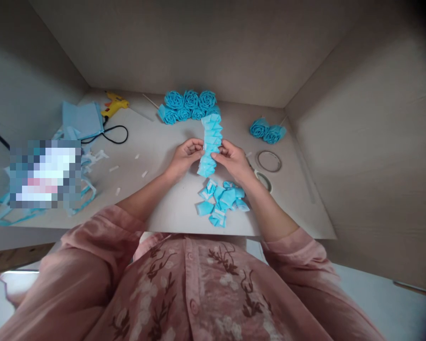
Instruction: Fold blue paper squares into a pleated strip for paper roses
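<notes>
Between my hands is a strip of overlapping folded light-blue petals (212,139), held upright over the table. My left hand (188,155) pinches its left edge with thumb and fingers. On the other side, my right hand (232,158) grips the right edge, its thumb lying across the front. Just below the strip lies a pile of loose folded blue petals (222,199), some with white patches. Behind it, finished blue paper roses (190,106) are grouped at the back of the table, and the strip's top overlaps the nearest ones in view.
Two more blue roses (268,131) lie at the right, near a tape ring (269,161) and a tape roll (263,181). A yellow glue gun (115,104) with a black cord, blue sheets (82,118) and scraps occupy the left. A blurred, bright rectangular object (46,173) is there too. Board walls enclose the table.
</notes>
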The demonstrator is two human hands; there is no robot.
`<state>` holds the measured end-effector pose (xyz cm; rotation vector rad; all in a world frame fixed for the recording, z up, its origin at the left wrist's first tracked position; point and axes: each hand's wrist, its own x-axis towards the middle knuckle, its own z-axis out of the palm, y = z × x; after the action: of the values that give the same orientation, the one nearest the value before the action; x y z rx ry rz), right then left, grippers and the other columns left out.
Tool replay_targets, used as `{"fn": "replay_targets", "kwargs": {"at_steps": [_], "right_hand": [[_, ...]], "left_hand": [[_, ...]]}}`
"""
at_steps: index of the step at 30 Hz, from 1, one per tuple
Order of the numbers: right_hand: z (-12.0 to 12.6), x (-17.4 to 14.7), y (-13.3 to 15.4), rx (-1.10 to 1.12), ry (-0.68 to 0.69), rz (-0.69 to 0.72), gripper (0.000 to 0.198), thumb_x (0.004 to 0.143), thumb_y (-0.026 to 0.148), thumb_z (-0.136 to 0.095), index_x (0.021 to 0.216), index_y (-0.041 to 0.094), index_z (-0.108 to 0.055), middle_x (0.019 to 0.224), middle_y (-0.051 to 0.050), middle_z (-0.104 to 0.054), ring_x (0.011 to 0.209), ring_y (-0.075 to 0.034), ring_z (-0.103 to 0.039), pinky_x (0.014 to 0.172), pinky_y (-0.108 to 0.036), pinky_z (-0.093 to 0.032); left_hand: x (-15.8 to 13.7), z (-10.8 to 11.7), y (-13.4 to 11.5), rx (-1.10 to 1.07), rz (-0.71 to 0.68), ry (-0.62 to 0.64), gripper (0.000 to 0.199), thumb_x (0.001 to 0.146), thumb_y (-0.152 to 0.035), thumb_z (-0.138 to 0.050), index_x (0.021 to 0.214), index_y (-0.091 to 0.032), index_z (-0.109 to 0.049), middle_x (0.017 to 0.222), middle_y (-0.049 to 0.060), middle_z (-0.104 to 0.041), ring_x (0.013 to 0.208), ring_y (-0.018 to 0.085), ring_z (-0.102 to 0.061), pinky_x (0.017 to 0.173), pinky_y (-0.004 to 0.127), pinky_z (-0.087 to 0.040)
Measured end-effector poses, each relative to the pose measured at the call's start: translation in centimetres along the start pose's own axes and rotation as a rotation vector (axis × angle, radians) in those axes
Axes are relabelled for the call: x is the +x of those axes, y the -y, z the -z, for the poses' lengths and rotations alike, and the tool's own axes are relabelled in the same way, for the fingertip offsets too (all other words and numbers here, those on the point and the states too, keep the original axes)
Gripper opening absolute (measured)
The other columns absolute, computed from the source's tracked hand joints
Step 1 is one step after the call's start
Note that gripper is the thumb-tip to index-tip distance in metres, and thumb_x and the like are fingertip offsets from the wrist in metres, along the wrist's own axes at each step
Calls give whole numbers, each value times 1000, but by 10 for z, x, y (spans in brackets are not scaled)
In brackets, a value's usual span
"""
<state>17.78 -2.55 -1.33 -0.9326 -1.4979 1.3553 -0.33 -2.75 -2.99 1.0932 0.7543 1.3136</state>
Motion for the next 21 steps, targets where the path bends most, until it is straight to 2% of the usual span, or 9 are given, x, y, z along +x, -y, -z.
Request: {"fn": "replay_targets", "kwargs": {"at_steps": [2,7,12,14,18,21], "right_hand": [[1,0,0,20,17,-12,41,73,49,-81,101,22,-68,86,0,-72,79,-17,-66,78,-31,-55],[5,0,4,74,51,-45,41,76,49,-77,107,23,-72,108,-3,-76,103,-22,-69,97,-37,-54],[9,4,2,61,-48,-28,45,75,52,-78,111,26,-71,108,-3,-75,108,-22,-67,99,-38,-53],[9,6,-2,44,-88,7,45,72,51,-81,108,26,-70,104,-3,-75,106,-22,-67,99,-38,-53],[10,8,-5,38,-134,30,45,69,49,-83,105,26,-70,94,0,-73,93,-20,-66,92,-36,-54],[9,7,-5,5,-134,39,37,71,49,-82,97,25,-70,84,2,-70,83,-18,-63,86,-34,-54]], "left_hand": [[0,0,0,-10,7,-1,50,61,-44,-92,92,-16,-66,79,-1,-66,69,8,-60,66,20,-47],[1,1,1,7,1,-18,46,64,-41,-90,94,-16,-64,79,-1,-65,68,8,-59,66,20,-47],[0,-1,0,47,18,-7,44,66,-37,-89,95,-16,-64,80,-1,-65,68,8,-59,66,21,-47],[-2,-3,-2,60,33,11,43,66,-37,-88,95,-16,-64,78,-1,-65,67,8,-58,65,21,-46],[-4,-6,-8,46,98,3,33,83,-46,-73,94,-16,-64,72,0,-64,63,10,-59,61,22,-48],[-4,-5,-10,59,141,-16,33,86,-48,-68,92,-16,-63,70,0,-63,61,11,-60,58,23,-47]]}}
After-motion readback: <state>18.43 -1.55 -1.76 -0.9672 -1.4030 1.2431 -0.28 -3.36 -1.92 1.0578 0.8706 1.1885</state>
